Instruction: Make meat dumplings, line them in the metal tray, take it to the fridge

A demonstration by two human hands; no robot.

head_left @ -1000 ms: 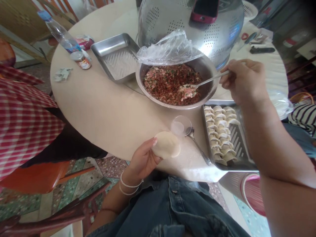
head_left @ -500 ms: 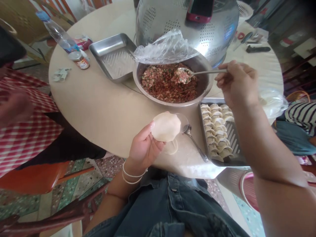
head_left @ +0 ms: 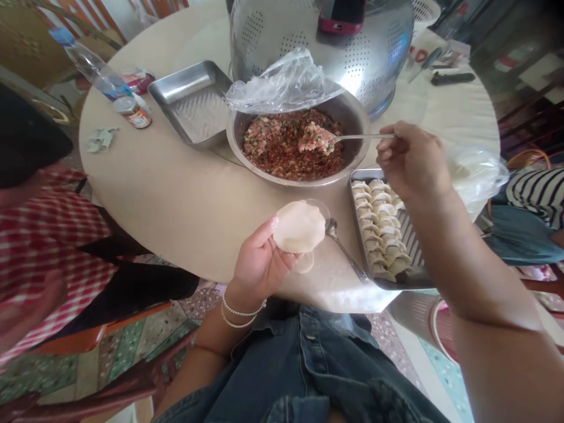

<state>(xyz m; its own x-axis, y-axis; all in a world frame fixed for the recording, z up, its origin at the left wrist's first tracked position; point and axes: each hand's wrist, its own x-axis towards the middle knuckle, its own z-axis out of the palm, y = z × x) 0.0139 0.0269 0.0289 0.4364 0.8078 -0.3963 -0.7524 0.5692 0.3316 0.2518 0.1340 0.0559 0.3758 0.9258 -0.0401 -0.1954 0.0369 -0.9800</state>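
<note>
Pinching a dough wrapper (head_left: 300, 227) between thumb and fingers, the left hand (head_left: 262, 261) is near the surface's (head_left: 185, 200) edge. At right, dumplings (head_left: 385, 229) fill part of a tray (head_left: 416, 244). Farther, the right hand (head_left: 414, 158) has fingers closed on a spoon (head_left: 363, 137), over the filling bowl (head_left: 297, 183).
</note>
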